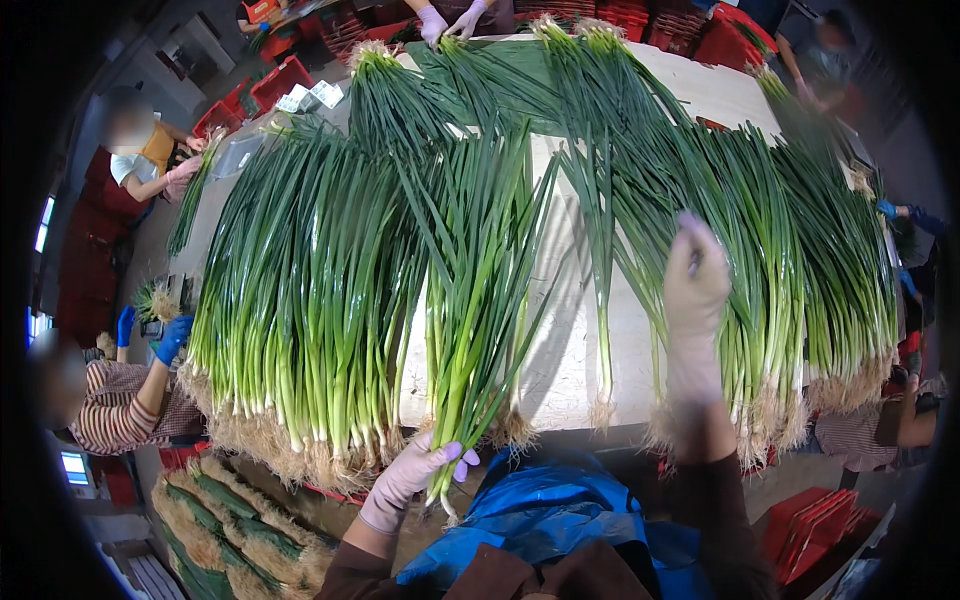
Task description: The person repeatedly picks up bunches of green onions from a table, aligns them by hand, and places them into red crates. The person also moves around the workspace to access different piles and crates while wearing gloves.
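Observation:
My left hand (418,474), in a pale glove with purple fingertips, is closed round the lower stems of a small bunch of green onions (468,370). Their white root ends poke out below the fingers, and the long leaves reach away over the table. Raised over the right part of the table is my right hand (696,275), gloved alike. Motion blurs it; the fingers look bent, but their grip is unclear. Under and beyond it lies a thick row of green onions (765,290). Left of the held bunch spreads another dense row (310,300), roots toward me.
A single onion (603,350) lies on the pale tabletop (565,385). More bunches (400,95) lie at the far side, where a co-worker's gloved hands (450,20) rest. Other people work left and right. Red crates (815,530) stand low right; rooty bundles (235,530) lie low left.

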Demonstrator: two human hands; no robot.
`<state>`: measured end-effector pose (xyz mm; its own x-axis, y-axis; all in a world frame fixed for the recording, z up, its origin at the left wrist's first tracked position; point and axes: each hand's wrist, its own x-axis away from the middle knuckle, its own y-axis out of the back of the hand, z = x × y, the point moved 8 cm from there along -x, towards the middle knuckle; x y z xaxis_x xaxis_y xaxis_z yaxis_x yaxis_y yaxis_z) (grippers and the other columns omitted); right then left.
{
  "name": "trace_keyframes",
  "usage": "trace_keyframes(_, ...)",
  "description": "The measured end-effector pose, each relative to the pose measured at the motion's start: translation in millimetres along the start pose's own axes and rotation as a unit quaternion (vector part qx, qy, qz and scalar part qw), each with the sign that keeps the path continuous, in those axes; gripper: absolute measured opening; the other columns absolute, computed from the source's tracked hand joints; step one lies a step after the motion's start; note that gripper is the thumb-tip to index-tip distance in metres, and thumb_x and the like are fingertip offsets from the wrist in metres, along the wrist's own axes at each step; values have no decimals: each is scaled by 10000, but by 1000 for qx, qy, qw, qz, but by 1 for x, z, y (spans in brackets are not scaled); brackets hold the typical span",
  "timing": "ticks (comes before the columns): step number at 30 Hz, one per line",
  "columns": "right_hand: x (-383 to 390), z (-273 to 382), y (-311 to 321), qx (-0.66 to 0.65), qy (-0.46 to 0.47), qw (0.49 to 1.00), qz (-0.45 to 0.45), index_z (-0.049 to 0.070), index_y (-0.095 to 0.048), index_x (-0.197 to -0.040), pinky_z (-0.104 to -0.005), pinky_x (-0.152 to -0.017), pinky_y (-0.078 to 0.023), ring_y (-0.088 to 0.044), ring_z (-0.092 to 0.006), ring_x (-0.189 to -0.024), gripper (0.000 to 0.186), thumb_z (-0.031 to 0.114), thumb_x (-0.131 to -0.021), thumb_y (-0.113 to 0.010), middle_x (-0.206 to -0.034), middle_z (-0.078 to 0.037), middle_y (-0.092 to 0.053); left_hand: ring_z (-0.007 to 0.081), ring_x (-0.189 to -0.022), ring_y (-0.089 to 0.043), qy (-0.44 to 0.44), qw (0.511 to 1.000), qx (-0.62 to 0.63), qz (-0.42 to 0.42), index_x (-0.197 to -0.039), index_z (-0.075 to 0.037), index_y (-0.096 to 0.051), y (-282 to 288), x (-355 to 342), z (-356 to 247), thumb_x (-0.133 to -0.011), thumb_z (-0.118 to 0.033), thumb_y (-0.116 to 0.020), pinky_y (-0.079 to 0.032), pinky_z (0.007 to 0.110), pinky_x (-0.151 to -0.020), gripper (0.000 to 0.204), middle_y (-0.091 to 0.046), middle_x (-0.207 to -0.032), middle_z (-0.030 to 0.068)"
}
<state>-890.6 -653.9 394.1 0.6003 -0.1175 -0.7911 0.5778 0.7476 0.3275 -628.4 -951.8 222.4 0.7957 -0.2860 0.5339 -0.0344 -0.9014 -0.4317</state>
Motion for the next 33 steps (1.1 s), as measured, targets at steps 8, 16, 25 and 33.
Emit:
trace_keyframes(8, 110, -1, -83, -116, -326, 829, 438, 169, -452, -1384, -250, -538, -460, -544, -113, -591, 545, 209, -859, -592, -693, -30, -581, 180, -698, -638, 24, 1000, -2, -12, -1093, -10, -580, -2, 2, -8, -871, -389, -643, -525, 305, -624, 444, -655, -909, 130)
trace_keyframes(16, 117, 27, -138, -228, -406, 635, 616, 64, -517, -1272, -301, -531, -454, -558, -148, -595, 425, 164, -860, -549, -725, -90, -608, 182, -690, -638, 19, 1000, -22, 5, -1086, -7, -587, 0, 2, -4, -879, -387, -631, -525, 309, -625, 435, -656, -919, 129)
trace_keyframes(25, 112, 11, -126, 42, -67, 860, 504, 46, -641, -962, -406, -769, -519, -652, -346, -827, 244, 182, -907, -446, -859, -196, -664, 141, -713, -614, 4, 998, -53, -40, -1139, -21, -574, 1, 0, -10, -943, -248, -568, -515, 291, -652, 300, -654, -931, 106)
trace_keyframes(33, 111, -42, -86, -43, -418, 745, 518, 94, -638, -987, -296, -508, -452, -594, -148, -596, 220, 220, -931, -467, -723, -84, -627, 116, -741, -588, -21, 994, -81, -68, -1162, -20, -558, 18, 2, 4, -953, -197, -556, -497, 267, -687, 274, -644, -956, 88)
